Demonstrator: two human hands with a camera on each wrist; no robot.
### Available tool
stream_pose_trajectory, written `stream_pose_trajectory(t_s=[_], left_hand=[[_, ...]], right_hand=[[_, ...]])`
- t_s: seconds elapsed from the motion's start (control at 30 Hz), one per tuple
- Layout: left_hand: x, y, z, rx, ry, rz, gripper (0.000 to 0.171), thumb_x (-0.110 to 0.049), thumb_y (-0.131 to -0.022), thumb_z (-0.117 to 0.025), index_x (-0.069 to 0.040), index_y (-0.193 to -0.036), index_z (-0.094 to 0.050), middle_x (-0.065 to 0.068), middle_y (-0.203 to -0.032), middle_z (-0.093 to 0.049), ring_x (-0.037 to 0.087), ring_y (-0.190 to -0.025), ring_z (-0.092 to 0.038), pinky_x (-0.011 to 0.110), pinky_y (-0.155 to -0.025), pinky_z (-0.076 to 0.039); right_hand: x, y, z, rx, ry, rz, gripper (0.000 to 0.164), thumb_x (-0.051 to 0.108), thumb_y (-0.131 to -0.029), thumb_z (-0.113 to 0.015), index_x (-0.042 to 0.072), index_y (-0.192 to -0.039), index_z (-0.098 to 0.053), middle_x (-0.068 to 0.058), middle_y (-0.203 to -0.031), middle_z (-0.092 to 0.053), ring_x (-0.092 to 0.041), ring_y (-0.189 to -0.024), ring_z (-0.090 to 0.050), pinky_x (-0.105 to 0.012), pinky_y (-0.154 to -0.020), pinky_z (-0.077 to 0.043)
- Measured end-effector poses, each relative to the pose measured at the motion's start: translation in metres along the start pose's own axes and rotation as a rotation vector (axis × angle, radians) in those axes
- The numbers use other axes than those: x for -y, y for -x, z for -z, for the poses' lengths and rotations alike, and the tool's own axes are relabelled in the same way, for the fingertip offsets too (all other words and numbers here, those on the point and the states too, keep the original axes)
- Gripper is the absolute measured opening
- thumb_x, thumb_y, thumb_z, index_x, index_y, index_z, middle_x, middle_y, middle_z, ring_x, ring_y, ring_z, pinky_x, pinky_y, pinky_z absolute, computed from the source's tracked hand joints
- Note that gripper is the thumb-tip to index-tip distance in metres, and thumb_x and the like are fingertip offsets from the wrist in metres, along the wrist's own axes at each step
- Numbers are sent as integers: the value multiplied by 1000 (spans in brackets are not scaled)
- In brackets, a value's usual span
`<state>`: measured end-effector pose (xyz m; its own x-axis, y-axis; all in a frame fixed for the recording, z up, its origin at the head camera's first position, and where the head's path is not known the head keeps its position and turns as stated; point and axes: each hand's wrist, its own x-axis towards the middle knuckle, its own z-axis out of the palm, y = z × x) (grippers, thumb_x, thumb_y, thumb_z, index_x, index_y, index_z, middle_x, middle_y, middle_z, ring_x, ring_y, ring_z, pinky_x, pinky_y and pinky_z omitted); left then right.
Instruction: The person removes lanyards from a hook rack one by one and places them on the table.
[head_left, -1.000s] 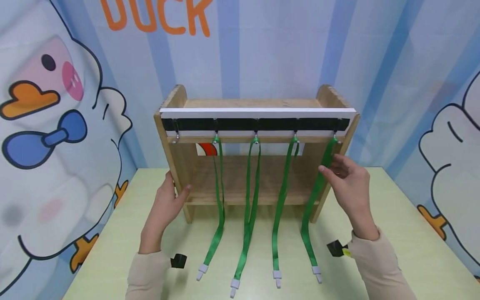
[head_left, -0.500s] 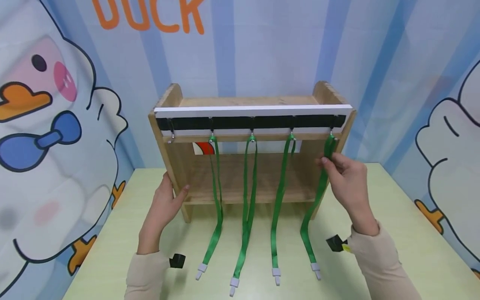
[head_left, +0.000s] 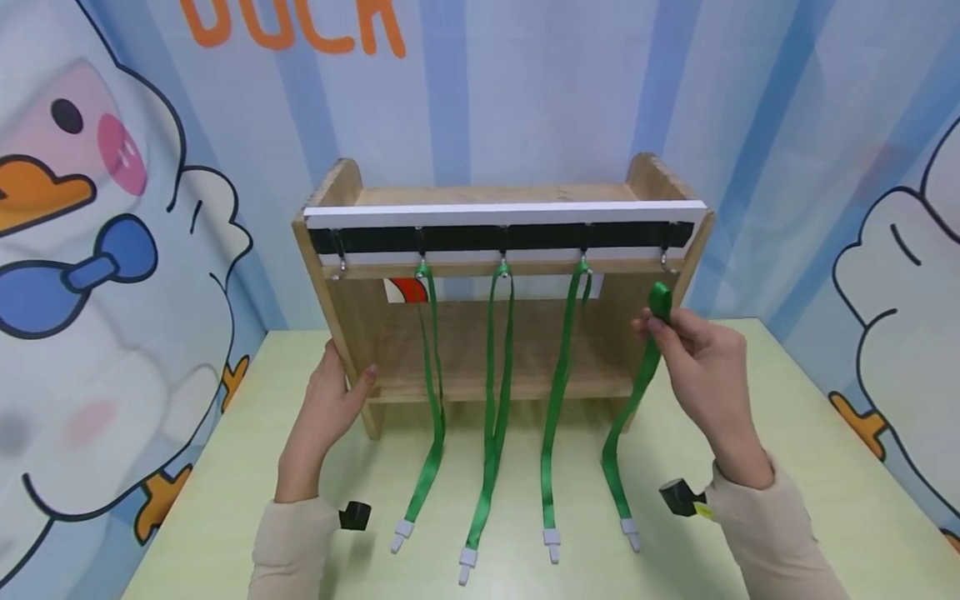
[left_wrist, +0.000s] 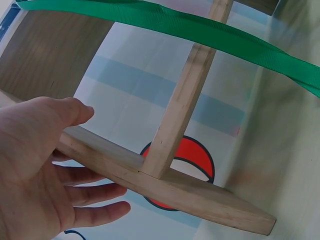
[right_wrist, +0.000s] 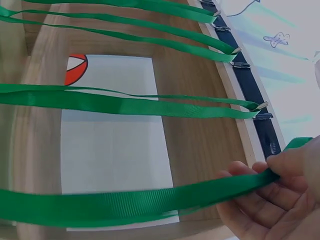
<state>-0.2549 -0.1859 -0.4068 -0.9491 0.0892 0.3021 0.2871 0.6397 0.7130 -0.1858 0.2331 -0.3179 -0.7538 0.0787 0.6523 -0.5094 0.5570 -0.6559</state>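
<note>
My right hand (head_left: 708, 367) pinches a green lanyard (head_left: 641, 379) just below its top loop, between thumb and fingers. That loop stands free, below and apart from the bare rightmost hook (head_left: 664, 254). In the right wrist view the lanyard's flat strap (right_wrist: 100, 207) runs from the fingers across the shelf front, and its white clip (head_left: 630, 533) lies on the table. My left hand (head_left: 326, 408) holds the left side panel of the wooden shelf (head_left: 311, 250); in the left wrist view the thumb (left_wrist: 75, 111) is on its inner side, the fingers on the outer.
More green lanyards hang from the middle hooks, one of them in the centre (head_left: 491, 417); their clips reach the table (head_left: 570, 575). The leftmost hook (head_left: 342, 265) is bare. A black strip (head_left: 465, 240) bears the hooks. A duck-print curtain (head_left: 525, 100) stands behind.
The right lanyard's loop has come off the rightmost hook and now sits lower in my right hand. My left hand stays on the shelf's side. The head view has shifted slightly.
</note>
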Motion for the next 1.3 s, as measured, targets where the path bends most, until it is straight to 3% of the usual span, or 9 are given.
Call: stream_pose_trajectory(t_s=[0.23,0.37,0.5,0.67,1.0,1.3], left_hand=[[-1,1,-1,-12,-2,-11,71,-21,-104,-55,8,-155,-14,35,-146,-39,51,-128,-49,62,-88,-52],[-1,1,-1,-13,1,-1,71,-21,-104,-55,8,-155,-14,35,-146,-38,51,-129,-48,63,-88,-52],[-1,1,-1,-11,9,6,71,-20,-104,-56,8,-154,-14,35,-147,-38,51,-129,-47,63,-90,-51],[-1,1,-1,-10,21,4,70,-19,-104,-55,9,-153,-15,36,-145,-39,51,-129,-48,64,-93,-49],[-1,1,-1,-5,30,4,71,-20,-104,-55,8,-153,-13,37,-146,-38,51,-129,-47,63,-93,-49],[0,1,-3,7,43,25,73,-22,-105,-54,6,-155,-9,36,-149,-34,52,-132,-44,64,-94,-48]], right_hand=[[-6,18,8,42,16,-4,17,2,-100,-62,-4,-109,-75,-14,-98,-76,9,-100,-63,-11,-67,-43],[-10,27,11,84,17,-21,16,3,-100,-63,-2,-109,-76,-12,-98,-76,8,-100,-63,-10,-72,-45],[-15,35,13,137,-8,-52,17,4,-102,-60,-1,-107,-76,-13,-101,-76,4,-98,-66,-10,-86,-48],[-22,46,15,211,-41,-113,20,7,-104,-56,1,-109,-75,-12,-102,-76,-4,-95,-69,-11,-88,-48],[-43,75,3,317,-202,-268,24,7,-106,-52,-9,-110,-69,-18,-100,-74,-16,-90,-73,-21,-81,-56],[-48,91,-7,403,-357,-411,30,9,-108,-49,-16,-116,-63,-22,-104,-73,-17,-91,-73,-27,-83,-58]])
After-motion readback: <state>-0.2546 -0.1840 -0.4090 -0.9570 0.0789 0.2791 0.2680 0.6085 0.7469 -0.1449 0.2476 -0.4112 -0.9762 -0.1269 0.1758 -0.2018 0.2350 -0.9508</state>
